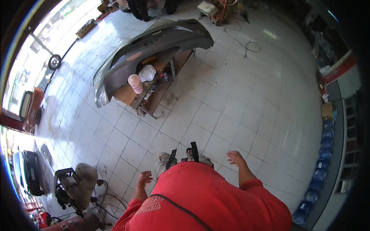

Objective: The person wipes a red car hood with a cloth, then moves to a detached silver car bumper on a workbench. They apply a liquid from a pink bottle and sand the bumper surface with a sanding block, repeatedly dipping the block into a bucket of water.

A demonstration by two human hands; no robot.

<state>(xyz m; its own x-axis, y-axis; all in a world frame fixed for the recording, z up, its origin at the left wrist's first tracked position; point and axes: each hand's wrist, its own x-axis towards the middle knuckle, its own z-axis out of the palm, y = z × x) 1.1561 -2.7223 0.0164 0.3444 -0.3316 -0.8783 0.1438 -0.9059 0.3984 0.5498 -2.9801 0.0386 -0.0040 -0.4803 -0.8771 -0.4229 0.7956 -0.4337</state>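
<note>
My left hand (144,178) hangs in the air beside my body, fingers loosely bent and apart, with nothing in it. On the other side, my right hand (235,158) is held out over the tiles, its fingers spread and nothing in them. Neither hand touches anything. Ahead of me a grey car bumper (154,42) lies across a low wooden bench (125,93). On that bench stand a pink bottle or jug (135,83) and a crumpled white plastic bag (147,73). Small items, too small to name, lie along the bench's near side.
An air compressor (79,184) with coiled hoses (111,198) stands at lower left. Several blue water bottles (322,163) line the right wall. A cable (250,47) lies on the white tiled floor (246,88). Another person's legs (138,8) show at the far end.
</note>
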